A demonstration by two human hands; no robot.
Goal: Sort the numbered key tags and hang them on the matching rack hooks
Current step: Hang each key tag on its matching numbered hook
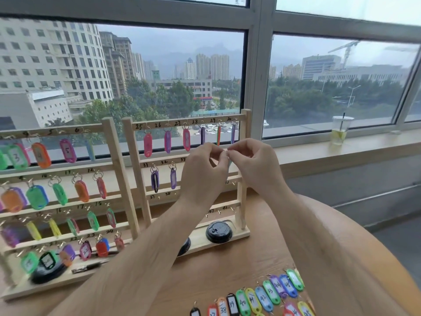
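Standing at centre frame, right wooden rack point(242, 201): rails hand-numbered from 25 upward and fitted with small gold hooks. The top rail carries six hung tags point(147, 144) in pink, purple and orange; the next rail carries two purple ones at 31 and 32.

Left wooden rack point(118, 179), left of frame: rails numbered up to 24, hung with green, orange, purple, yellow and red tags.

Loose key tags point(264, 297), lower right: oval plastic tags with paper number inserts and metal rings, lying in a curved row on the wooden table point(227, 265). Numbers 38 to 45 are legible.

Pale blue key tag point(229, 161), centre, in front of the right rack: only a sliver shows, and its number is hidden.

Left hand point(205, 169): raised, fingers curled, fingertips pinching the pale blue key tag.

Right hand point(255, 165): raised beside it, fingers curled, pinching the same tag from the other side. The two hands' fingertips are touching.
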